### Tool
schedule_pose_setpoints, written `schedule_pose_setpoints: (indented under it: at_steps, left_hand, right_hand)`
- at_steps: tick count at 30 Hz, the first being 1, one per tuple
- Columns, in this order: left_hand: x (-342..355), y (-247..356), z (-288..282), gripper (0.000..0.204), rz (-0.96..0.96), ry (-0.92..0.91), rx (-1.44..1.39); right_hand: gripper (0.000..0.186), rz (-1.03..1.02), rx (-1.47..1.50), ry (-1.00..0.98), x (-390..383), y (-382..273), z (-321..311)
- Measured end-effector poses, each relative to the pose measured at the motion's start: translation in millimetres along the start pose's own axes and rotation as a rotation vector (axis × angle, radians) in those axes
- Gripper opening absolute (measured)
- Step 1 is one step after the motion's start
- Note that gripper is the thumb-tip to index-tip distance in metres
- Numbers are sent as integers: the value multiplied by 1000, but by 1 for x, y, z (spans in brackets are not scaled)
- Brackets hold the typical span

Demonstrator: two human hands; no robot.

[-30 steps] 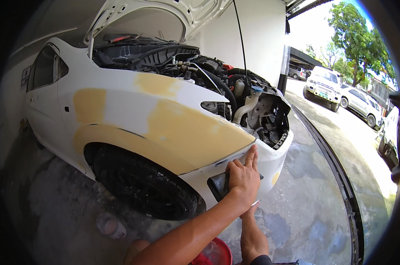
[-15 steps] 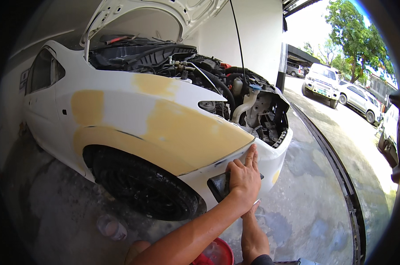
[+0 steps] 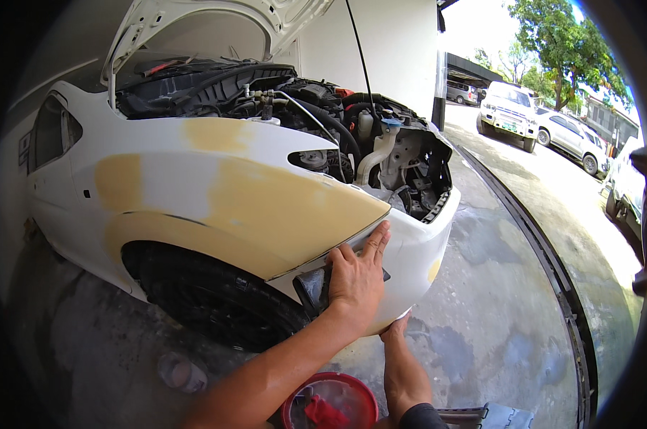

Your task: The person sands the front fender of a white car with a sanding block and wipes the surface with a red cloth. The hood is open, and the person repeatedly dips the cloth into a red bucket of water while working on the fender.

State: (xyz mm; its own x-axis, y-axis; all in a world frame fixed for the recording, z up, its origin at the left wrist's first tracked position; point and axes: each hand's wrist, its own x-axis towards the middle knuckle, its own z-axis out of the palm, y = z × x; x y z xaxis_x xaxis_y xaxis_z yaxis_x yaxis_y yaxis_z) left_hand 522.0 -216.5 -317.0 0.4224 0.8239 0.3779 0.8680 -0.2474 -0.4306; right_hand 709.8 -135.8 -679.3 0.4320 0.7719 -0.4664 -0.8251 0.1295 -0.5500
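Note:
The front bumper (image 3: 420,247) of a white car meets a fender (image 3: 280,207) with broad yellowish patches. My left hand (image 3: 355,275) presses against the bumper's side just below the seam, two fingers stretched up toward the fender's front tip. Under its palm is a black sheet (image 3: 311,292), apparently sandpaper, which sticks out on both sides of the hand. Lower down, my right hand (image 3: 396,329) grips the bumper's bottom edge from below; its fingertips are partly hidden behind the bumper.
A red bucket (image 3: 370,397) holding cloudy water and a red cloth (image 3: 325,412) stands below my arms. Left of it is a clear container (image 3: 182,373). The front wheel (image 3: 216,300) is beside my left forearm. Above, the hood (image 3: 216,20) is propped up over the engine bay (image 3: 337,107).
The view has shifted, so the car appears further left and more of the bucket shows. My left hand stays on the bumper near the seam, and my right hand stays at its bottom edge.

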Motion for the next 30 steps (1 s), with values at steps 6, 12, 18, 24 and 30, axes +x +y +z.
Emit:
schedule_pose_setpoints:
  at_steps: [6, 12, 18, 24, 30]
  left_hand:
    - [7, 2, -8, 72, 10, -72, -153]
    - [10, -6, -16, 74, 40, -95, -101]
    - [13, 5, -23, 75, -1, -172, -154]
    - [12, 12, -27, 75, -38, -216, -211]
    - [15, 18, -19, 76, -64, -205, -261]
  right_hand:
    - [77, 29, 107, -11, -3, -1, 3]
    - [76, 54, 71, 142, -1, -2, 5]
    - [75, 6, 108, 35, -3, -2, 7]
    - [71, -56, 105, -156, -16, -6, 14]
    - [67, -81, 71, -192, -26, -8, 17]
